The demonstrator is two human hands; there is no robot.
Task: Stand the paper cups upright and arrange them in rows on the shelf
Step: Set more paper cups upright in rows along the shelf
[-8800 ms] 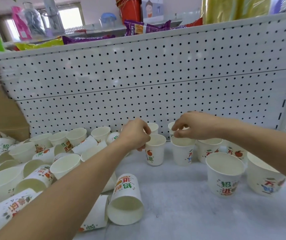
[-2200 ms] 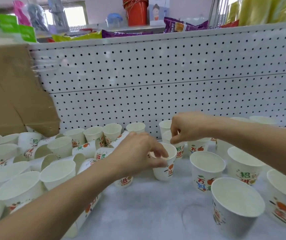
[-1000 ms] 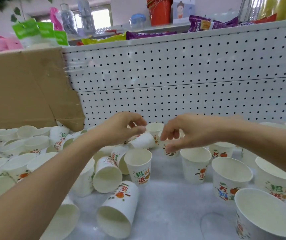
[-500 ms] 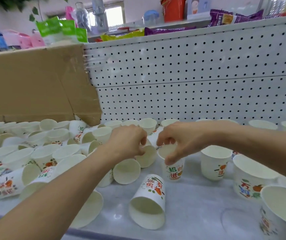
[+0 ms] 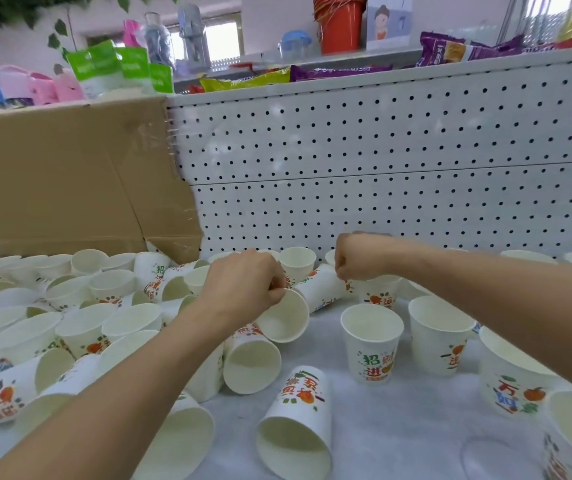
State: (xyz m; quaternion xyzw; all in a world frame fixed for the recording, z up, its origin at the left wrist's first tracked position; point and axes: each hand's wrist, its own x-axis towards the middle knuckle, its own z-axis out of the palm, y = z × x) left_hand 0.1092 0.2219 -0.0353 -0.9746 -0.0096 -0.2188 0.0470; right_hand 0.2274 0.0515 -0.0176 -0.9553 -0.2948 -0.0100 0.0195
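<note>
At mid-shelf, L hand point(image 5: 243, 285) pinches the rim of a tipped paper cup point(image 5: 282, 320), mouth toward camera. That rim grip looks right for swinging it upright. R hand point(image 5: 357, 258), apart from it, curls on the rim of a standing cup point(image 5: 379, 297) near the pegboard point(image 5: 381, 150), prob. nudging it into line. Upright cups point(image 5: 371, 344) wait at right, and the toppled heap point(image 5: 70, 323) sprawls left across the shelf point(image 5: 381, 427).

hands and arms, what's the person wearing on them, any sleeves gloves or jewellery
The left hand and right hand are bare: no gloves, rings or watch show. The left forearm and right forearm are uncovered too, with no sleeve in view.
</note>
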